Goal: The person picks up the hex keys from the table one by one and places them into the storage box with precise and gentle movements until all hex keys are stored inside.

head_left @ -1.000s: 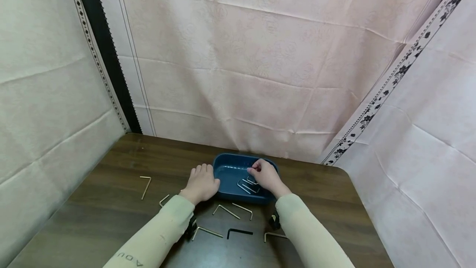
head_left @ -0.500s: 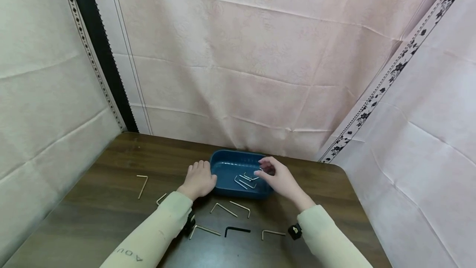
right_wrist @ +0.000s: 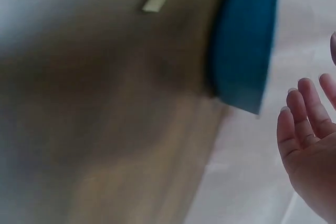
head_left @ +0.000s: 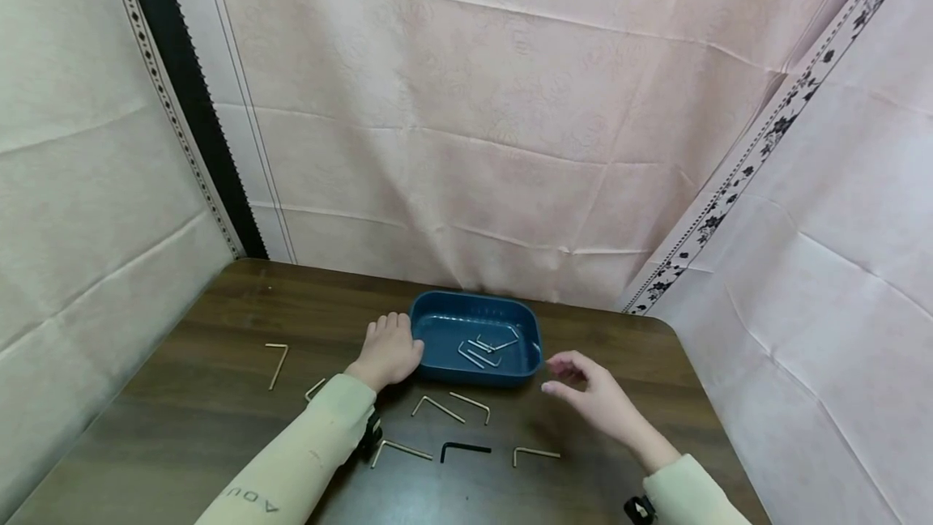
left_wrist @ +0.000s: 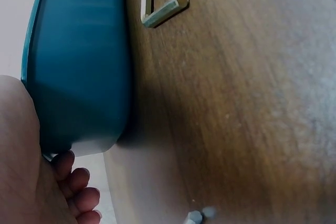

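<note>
A blue tray point(head_left: 475, 375) stands near the back of the table, with several silver hex keys point(head_left: 481, 353) lying in its right part. My left hand point(head_left: 386, 349) holds the tray by its left end; in the left wrist view the thumb side lies over the rim and the fingers point(left_wrist: 86, 199) are outside the wall. My right hand point(head_left: 594, 395) is in the air to the right of the tray, its fingers loosely bent and nothing between them. In the right wrist view its fingers point(right_wrist: 304, 108) are spread beside the tray wall point(right_wrist: 244, 40).
In front of the tray lie two brass-coloured hex keys point(head_left: 440, 409). Nearer are a black hex key point(head_left: 466, 448) and brass ones point(head_left: 537, 452) either side. Farther left lies another hex key point(head_left: 280, 367), and one is partly hidden by the left sleeve. Curtains point(head_left: 437, 144) surround the table.
My right hand has left the tray's inside, opened and moved right and nearer, leaving a hex key among the others there. My left hand stays on the tray's left end.
</note>
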### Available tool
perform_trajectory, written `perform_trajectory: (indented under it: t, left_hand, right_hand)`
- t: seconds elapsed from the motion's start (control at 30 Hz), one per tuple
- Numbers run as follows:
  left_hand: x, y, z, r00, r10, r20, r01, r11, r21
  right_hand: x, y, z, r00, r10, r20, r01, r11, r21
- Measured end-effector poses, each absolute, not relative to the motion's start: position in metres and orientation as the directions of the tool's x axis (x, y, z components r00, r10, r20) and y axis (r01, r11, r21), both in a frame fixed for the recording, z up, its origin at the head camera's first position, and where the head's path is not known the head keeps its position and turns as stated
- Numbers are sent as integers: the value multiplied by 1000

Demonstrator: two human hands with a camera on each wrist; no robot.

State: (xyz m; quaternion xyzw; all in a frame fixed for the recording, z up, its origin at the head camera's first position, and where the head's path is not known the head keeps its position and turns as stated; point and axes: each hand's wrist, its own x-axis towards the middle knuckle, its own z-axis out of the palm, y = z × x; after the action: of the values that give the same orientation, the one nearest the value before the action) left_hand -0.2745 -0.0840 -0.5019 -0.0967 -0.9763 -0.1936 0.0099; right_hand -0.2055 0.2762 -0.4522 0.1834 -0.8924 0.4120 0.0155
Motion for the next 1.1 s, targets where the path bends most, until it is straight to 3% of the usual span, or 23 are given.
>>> perform_trajectory:
  t: [0.4,0.73,1.1]
  left_hand:
    - [-274,-84,-502,-981,184,57,192,903,385]
    - [-275,-84,-504,-983,174,63,185,905,384]
    - [-274,-84,-502,-982,179,63,190,899,396]
  right_hand:
    - [-185,285,-503,-912,-403,77,-330,610,-720]
    - [-180,286,-511,-854,-521,1,-368,602,-708]
    - [-179,282,-517,-845,-533,-33,-396,666,-632]
